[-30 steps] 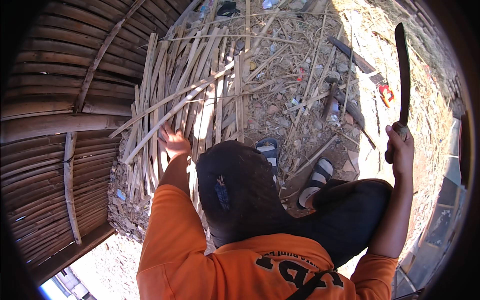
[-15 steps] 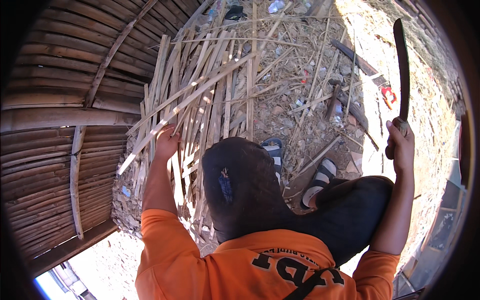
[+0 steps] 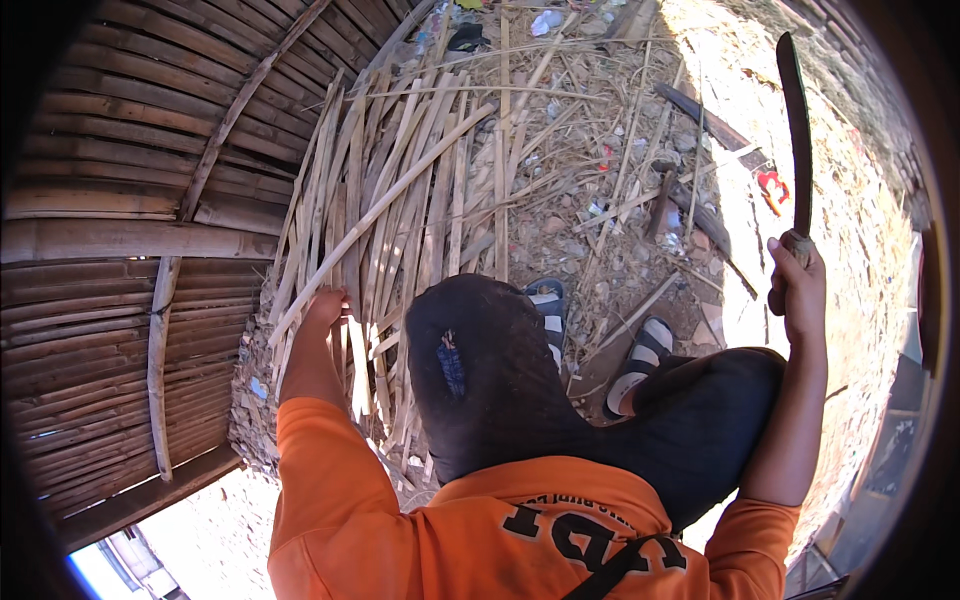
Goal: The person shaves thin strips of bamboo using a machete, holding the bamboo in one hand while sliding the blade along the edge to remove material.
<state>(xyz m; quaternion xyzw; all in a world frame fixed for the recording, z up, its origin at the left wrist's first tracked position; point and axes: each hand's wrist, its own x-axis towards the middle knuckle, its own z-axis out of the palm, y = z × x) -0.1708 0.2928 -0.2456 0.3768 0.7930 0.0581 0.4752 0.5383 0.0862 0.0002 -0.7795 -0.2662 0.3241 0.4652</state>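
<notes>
In the head view my right hand (image 3: 800, 285) is closed around the handle of a machete (image 3: 798, 140). Its long dark blade points up and away, clear of the pile. On the left, my left hand (image 3: 328, 304) reaches low into a heap of split bamboo strips (image 3: 430, 205). Its fingers curl in against a long pale bamboo strip (image 3: 385, 205) that slants across the top of the heap. The strip's near end lies beside my left wrist. The fingertips are partly hidden among the strips.
A slatted bamboo wall (image 3: 120, 320) rises close on the left. Dark wood pieces (image 3: 705, 115) and a red-and-white object (image 3: 772, 190) lie on littered ground to the right. My bent knee (image 3: 480, 360) and sandalled feet (image 3: 548, 310) are between my hands.
My left hand has moved slightly down and nearer. The long slanting strip has shifted and now lies steeper on the heap; a thinner strip beside it no longer stands out. The machete has barely moved.
</notes>
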